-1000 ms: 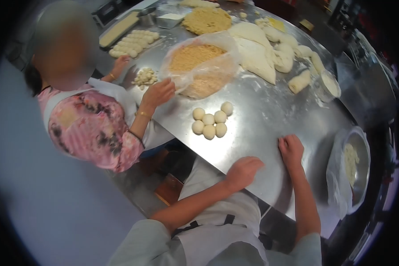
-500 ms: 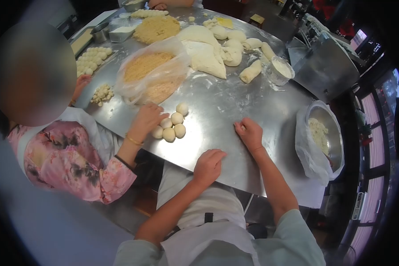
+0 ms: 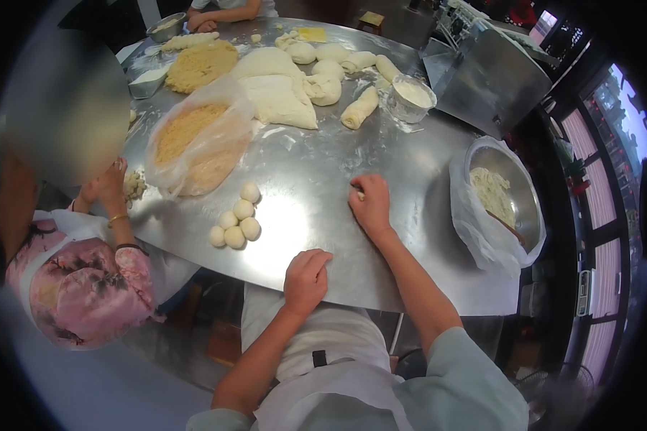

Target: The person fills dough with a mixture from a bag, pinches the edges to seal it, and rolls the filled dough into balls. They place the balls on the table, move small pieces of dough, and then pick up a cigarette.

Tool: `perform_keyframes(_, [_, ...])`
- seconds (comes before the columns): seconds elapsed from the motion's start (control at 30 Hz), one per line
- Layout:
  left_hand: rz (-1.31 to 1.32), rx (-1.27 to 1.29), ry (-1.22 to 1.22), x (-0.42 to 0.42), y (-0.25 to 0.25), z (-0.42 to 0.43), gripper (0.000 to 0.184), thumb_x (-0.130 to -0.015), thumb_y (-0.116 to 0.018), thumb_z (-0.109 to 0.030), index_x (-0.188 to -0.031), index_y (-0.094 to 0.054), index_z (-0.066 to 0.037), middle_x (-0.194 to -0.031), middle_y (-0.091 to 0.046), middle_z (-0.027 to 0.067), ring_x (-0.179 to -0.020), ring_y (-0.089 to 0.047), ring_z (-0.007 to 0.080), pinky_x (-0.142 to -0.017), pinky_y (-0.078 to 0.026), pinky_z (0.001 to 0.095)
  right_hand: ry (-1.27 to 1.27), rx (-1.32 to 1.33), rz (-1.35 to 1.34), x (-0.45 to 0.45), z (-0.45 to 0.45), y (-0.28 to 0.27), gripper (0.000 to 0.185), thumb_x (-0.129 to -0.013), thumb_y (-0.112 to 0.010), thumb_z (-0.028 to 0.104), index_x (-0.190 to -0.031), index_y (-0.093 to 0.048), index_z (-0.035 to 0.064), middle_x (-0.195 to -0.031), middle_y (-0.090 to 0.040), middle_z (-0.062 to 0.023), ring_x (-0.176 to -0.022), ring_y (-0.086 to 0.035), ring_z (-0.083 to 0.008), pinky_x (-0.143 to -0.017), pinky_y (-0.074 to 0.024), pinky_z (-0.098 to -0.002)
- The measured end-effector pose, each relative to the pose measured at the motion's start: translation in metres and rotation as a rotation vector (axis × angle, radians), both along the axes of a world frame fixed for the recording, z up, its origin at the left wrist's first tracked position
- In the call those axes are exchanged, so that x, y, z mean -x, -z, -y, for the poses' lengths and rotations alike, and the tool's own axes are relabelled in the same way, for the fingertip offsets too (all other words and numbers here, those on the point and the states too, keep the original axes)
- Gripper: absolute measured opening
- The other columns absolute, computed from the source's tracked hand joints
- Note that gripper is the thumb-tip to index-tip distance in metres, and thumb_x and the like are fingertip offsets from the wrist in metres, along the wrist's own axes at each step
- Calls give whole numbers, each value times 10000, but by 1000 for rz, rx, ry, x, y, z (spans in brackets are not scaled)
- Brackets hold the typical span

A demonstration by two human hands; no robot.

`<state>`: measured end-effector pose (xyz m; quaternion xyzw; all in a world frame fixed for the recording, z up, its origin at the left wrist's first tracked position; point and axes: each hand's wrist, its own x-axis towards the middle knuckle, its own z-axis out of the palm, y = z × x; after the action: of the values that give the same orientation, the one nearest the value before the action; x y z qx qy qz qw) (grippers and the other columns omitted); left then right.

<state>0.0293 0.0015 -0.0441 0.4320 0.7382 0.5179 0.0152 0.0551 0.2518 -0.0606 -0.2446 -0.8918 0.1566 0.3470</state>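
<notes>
My right hand [image 3: 372,205] is closed on the steel table, with a small pale piece of dough [image 3: 361,195] just showing at its fingers. Near the table's front edge, my left hand [image 3: 307,281] rests with its fingers bent and pressed together; whatever may be under them is hidden. Several smooth round dough balls [image 3: 233,218] sit in a cluster to the left of both hands. Farther back lie a large slab of dough [image 3: 280,97] and a thick dough roll [image 3: 359,108].
At right stands a plastic-lined steel bowl [image 3: 528,208] with a pale mixture. A clear bag of brown filling [image 3: 194,147] lies left, near a co-worker's hands [image 3: 108,188]. A tub of flour [image 3: 412,97] and a metal machine [image 3: 492,75] are at the back.
The view has turned, shifting the table's contents leftward. The co-worker's hand has left the dough balls for the small pieces at left. My hands remain closed on the table.
</notes>
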Motion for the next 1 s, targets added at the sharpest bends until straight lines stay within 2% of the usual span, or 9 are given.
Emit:
perform_keyframes(0.1, [-24,13,-2,0,2,-2,240,-803,-643,81,-991,-734,-37,-1007,-717,121,-906,-679,328,-806,-543,422,-55,55,162,-7,12,-6,320,-839,-678,53,-1158,-686,79,-1280,-609,-146,-1213,-538,-385,-1000,-417,-519])
perform_keyframes(0.2, [-46,19,-12,-2,-1,-4,241,-800,-647,78,-991,-735,-40,-1008,-711,114,-904,-674,322,-806,-540,420,-119,39,188,-16,20,-6,448,-876,-658,65,-1323,-630,84,-1384,-561,-160,-1303,-500,-390,-1079,-367,-575])
perform_keyframes(0.4, [-53,51,15,-1,3,-6,247,-791,-649,78,-995,-729,-36,-1010,-696,114,-902,-664,326,-811,-536,428,-111,-47,320,-38,53,-19,511,-922,-615,60,-1429,-554,67,-1493,-494,-176,-1407,-426,-391,-1171,-316,-533])
perform_keyframes(0.5, [-56,48,36,-3,2,-7,251,-787,-646,79,-998,-725,-33,-1009,-694,121,-904,-663,336,-813,-536,438,-98,11,290,-25,37,-23,457,-923,-590,62,-1380,-596,37,-1451,-550,-191,-1375,-484,-384,-1157,-356,-533])
perform_keyframes(0.63, [-46,39,22,1,-1,-6,264,-790,-629,104,-996,-734,-24,-1007,-702,143,-921,-673,338,-819,-548,425,-117,-94,16,5,-24,25,387,-814,-580,-24,-1192,-662,-1,-1181,-681,-196,-1107,-615,-406,-1003,-472,-486])
perform_keyframes(0.7, [-52,31,24,0,7,-3,268,-799,-648,76,-1033,-724,-28,-1032,-693,134,-946,-664,335,-841,-541,417,-105,26,-100,13,-33,17,407,-789,-552,-54,-1174,-666,13,-1148,-685,-201,-1067,-626,-409,-946,-488,-478])
perform_keyframes(0.8, [-63,-1,-2,0,7,1,266,-796,-642,68,-1037,-701,-29,-1038,-674,124,-950,-653,327,-846,-529,424,40,92,-188,31,-63,40,229,-971,-596,45,-1190,-647,6,-1092,-708,-159,-958,-687,-290,-845,-525,-393])
perform_keyframes(0.9, [-80,-18,-23,-1,8,2,261,-784,-651,75,-1013,-708,-35,-1040,-681,104,-927,-661,292,-831,-534,405,116,438,-88,32,-49,7,194,-1047,-602,152,-1164,-649,4,-1016,-696,-113,-826,-663,-190,-764,-518,-333])
perform_keyframes(1.0, [-84,-54,-34,0,9,2,261,-784,-654,71,-1013,-710,-40,-1049,-682,102,-928,-660,292,-827,-534,401,-3,291,-285,33,-47,19,187,-1053,-614,175,-1136,-655,13,-885,-649,-57,-717,-569,-127,-697,-484,-299])
